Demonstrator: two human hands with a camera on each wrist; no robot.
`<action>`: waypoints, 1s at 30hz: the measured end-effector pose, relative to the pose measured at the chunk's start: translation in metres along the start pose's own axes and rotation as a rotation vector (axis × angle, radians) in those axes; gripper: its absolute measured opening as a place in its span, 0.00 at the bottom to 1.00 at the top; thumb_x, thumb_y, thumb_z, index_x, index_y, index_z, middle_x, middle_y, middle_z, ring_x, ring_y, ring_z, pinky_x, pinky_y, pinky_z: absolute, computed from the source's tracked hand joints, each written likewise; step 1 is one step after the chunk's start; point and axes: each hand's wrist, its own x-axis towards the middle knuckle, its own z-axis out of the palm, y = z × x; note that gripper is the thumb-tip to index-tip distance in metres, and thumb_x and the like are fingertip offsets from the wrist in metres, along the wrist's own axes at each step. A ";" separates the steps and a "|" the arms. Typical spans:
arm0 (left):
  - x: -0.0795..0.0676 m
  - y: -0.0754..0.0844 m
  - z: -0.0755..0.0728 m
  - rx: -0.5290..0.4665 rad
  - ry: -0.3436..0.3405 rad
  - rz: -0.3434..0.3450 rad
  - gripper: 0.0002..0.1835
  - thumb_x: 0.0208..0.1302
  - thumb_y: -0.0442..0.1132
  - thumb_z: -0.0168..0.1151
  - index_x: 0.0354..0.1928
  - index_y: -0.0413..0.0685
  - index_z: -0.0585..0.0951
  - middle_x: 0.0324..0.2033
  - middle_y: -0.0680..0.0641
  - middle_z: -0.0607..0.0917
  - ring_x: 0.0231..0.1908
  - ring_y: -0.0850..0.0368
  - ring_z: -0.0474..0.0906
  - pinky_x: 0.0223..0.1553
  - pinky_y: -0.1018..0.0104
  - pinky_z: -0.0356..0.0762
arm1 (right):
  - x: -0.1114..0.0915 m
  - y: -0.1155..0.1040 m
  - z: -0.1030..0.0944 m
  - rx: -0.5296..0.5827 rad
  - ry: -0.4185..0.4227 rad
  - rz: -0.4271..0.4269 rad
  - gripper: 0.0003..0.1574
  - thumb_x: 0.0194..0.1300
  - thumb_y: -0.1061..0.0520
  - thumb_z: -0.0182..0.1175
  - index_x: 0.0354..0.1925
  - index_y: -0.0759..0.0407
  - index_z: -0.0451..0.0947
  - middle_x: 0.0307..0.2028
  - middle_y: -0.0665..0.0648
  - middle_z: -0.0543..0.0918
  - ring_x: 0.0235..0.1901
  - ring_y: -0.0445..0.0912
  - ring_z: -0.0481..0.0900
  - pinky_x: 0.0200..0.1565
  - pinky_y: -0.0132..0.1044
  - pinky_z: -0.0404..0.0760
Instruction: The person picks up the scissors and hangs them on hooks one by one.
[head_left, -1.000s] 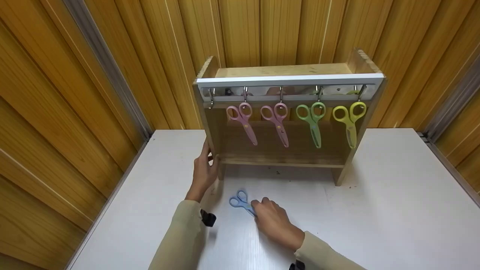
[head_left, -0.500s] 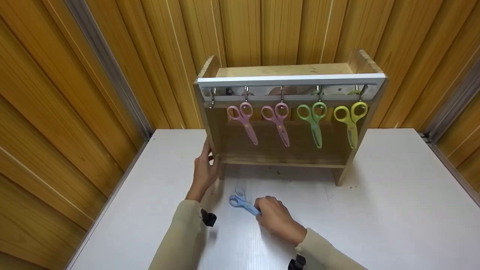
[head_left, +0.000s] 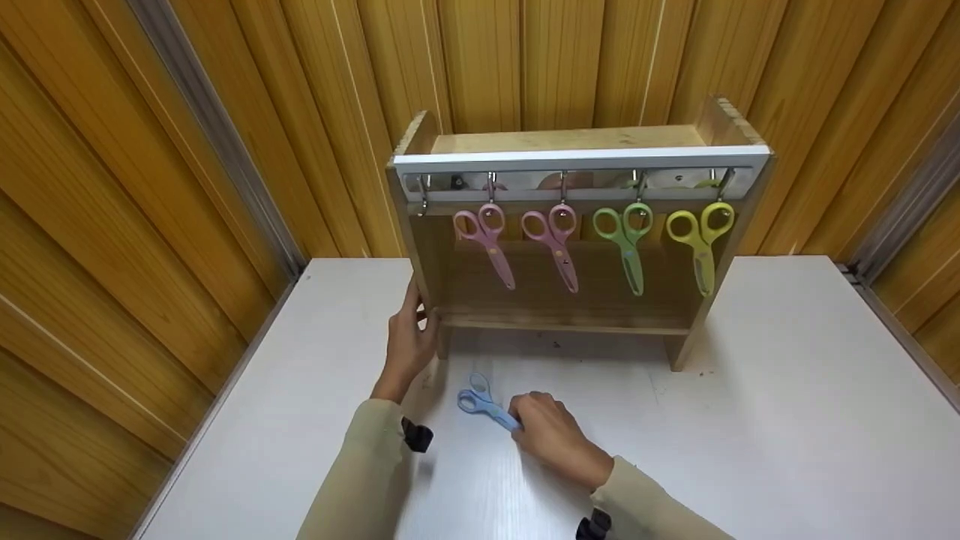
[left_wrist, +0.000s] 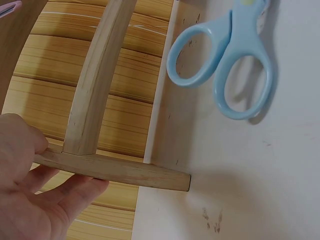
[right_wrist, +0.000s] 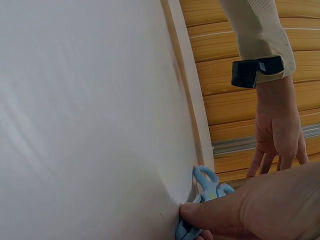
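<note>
Light-blue scissors (head_left: 484, 403) have their blade end pinched in my right hand (head_left: 555, 435), low over the white tabletop in front of the wooden rack (head_left: 562, 328). Their handles point away toward the rack's left leg. In the left wrist view the scissors' handle loops (left_wrist: 245, 42) cast a shadow on the tabletop. The right wrist view has my thumb (right_wrist: 212, 214) laid along the scissors, with the blade tips mostly hidden. My left hand (head_left: 409, 345) grips the rack's left side panel (left_wrist: 125, 171), thumb on one face and fingers on the other.
Along the rack's front rail, pink scissors (head_left: 486, 244), more pink scissors (head_left: 553, 244), green scissors (head_left: 625, 244) and yellow scissors (head_left: 701, 244) hang from metal hooks. The leftmost hook (head_left: 424, 196) stands beside them. Wood-slat walls (head_left: 150, 225) enclose the white table (head_left: 810, 420).
My right hand has shifted slightly right with the blue scissors, whose handles have turned a little; the last half second shows almost no motion. The left hand stays on the rack.
</note>
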 end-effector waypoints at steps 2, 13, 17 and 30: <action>0.000 0.001 0.000 -0.005 -0.001 -0.003 0.39 0.76 0.29 0.55 0.82 0.48 0.52 0.69 0.37 0.75 0.63 0.42 0.78 0.58 0.52 0.84 | 0.000 0.001 0.001 -0.006 0.006 -0.007 0.10 0.54 0.74 0.68 0.26 0.61 0.82 0.24 0.51 0.78 0.24 0.41 0.69 0.22 0.33 0.72; 0.001 0.000 0.000 -0.004 -0.010 -0.020 0.39 0.76 0.30 0.54 0.83 0.51 0.51 0.70 0.38 0.73 0.63 0.42 0.78 0.59 0.53 0.83 | 0.002 0.004 0.002 0.015 -0.003 0.000 0.10 0.55 0.75 0.65 0.28 0.61 0.82 0.24 0.51 0.81 0.22 0.40 0.69 0.21 0.31 0.71; 0.001 -0.001 0.000 -0.011 -0.001 -0.006 0.39 0.76 0.29 0.55 0.82 0.49 0.51 0.69 0.38 0.74 0.63 0.43 0.78 0.58 0.52 0.83 | 0.001 0.003 0.002 0.016 0.001 -0.006 0.10 0.55 0.75 0.65 0.28 0.61 0.82 0.25 0.51 0.82 0.22 0.40 0.70 0.22 0.32 0.72; 0.000 0.001 0.000 -0.003 0.003 -0.020 0.39 0.74 0.27 0.57 0.82 0.47 0.53 0.69 0.37 0.75 0.63 0.42 0.78 0.58 0.53 0.84 | 0.000 0.004 0.002 -0.004 0.030 -0.033 0.10 0.52 0.74 0.67 0.26 0.61 0.83 0.24 0.51 0.82 0.22 0.40 0.70 0.22 0.32 0.73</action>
